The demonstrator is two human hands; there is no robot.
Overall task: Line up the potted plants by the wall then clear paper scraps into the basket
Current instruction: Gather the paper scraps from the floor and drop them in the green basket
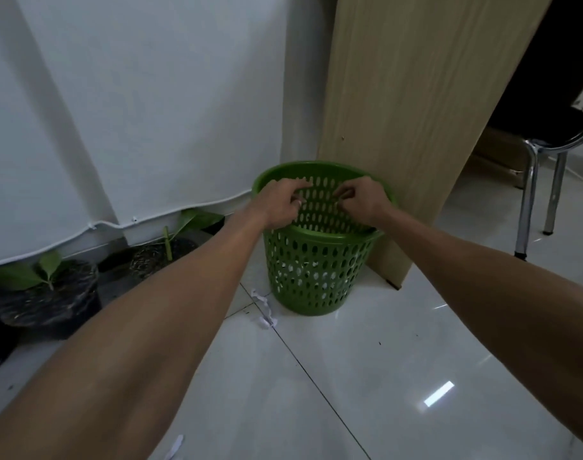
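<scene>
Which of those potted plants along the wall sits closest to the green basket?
The plant with the tall upright stem, in the black pot just left of the green basket. The other clear one sits farther left, by the picture's edge.

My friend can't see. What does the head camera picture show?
Two bare hands, left hand and right hand, hover over a green basket by a white wall. Potted plants line the wall, and a paper scrap lies on the floor.
</scene>
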